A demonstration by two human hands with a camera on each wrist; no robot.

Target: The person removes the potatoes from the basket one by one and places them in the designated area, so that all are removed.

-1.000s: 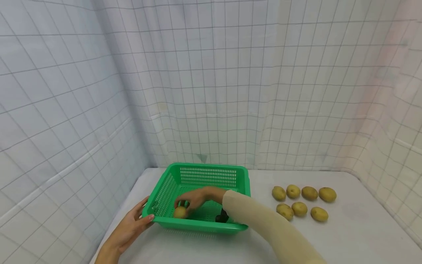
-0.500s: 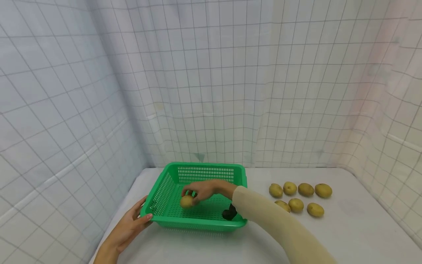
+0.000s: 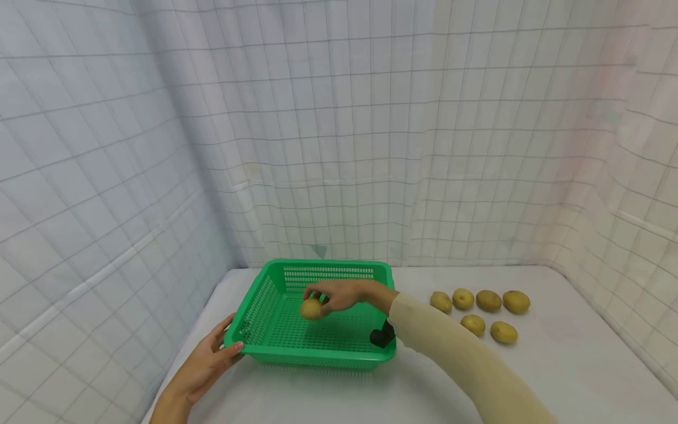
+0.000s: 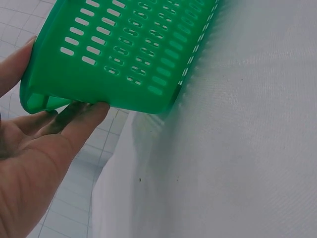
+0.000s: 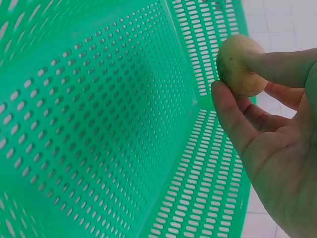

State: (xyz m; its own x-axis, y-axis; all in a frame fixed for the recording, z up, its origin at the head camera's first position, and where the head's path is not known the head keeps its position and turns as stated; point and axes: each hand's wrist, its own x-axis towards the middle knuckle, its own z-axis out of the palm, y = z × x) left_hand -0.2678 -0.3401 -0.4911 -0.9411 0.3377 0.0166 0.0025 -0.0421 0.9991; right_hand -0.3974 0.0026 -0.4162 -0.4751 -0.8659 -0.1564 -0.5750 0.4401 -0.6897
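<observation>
A green plastic basket [image 3: 312,354] with slotted walls stands on the white table. At its left front corner my left hand [image 3: 206,359] holds the rim; the left wrist view shows the thumb on one side and fingers on the other of the basket wall [image 4: 104,54]. Above the basket's floor my right hand [image 3: 339,294] pinches a single yellowish potato [image 3: 311,309]. In the right wrist view that potato [image 5: 237,64] sits between thumb and fingers of the right hand [image 5: 277,134], apart from the perforated floor.
Several potatoes lie on the table right of the basket, in a back row with one potato [image 3: 488,301] and a front row with another potato [image 3: 504,333]. A small black device [image 3: 382,335] is at the right wrist. White gridded curtains [image 3: 328,147] surround the table.
My right hand, gripping the potato, has moved up and rightward from the basket's left front area toward its middle. My left hand keeps its hold on the rim.
</observation>
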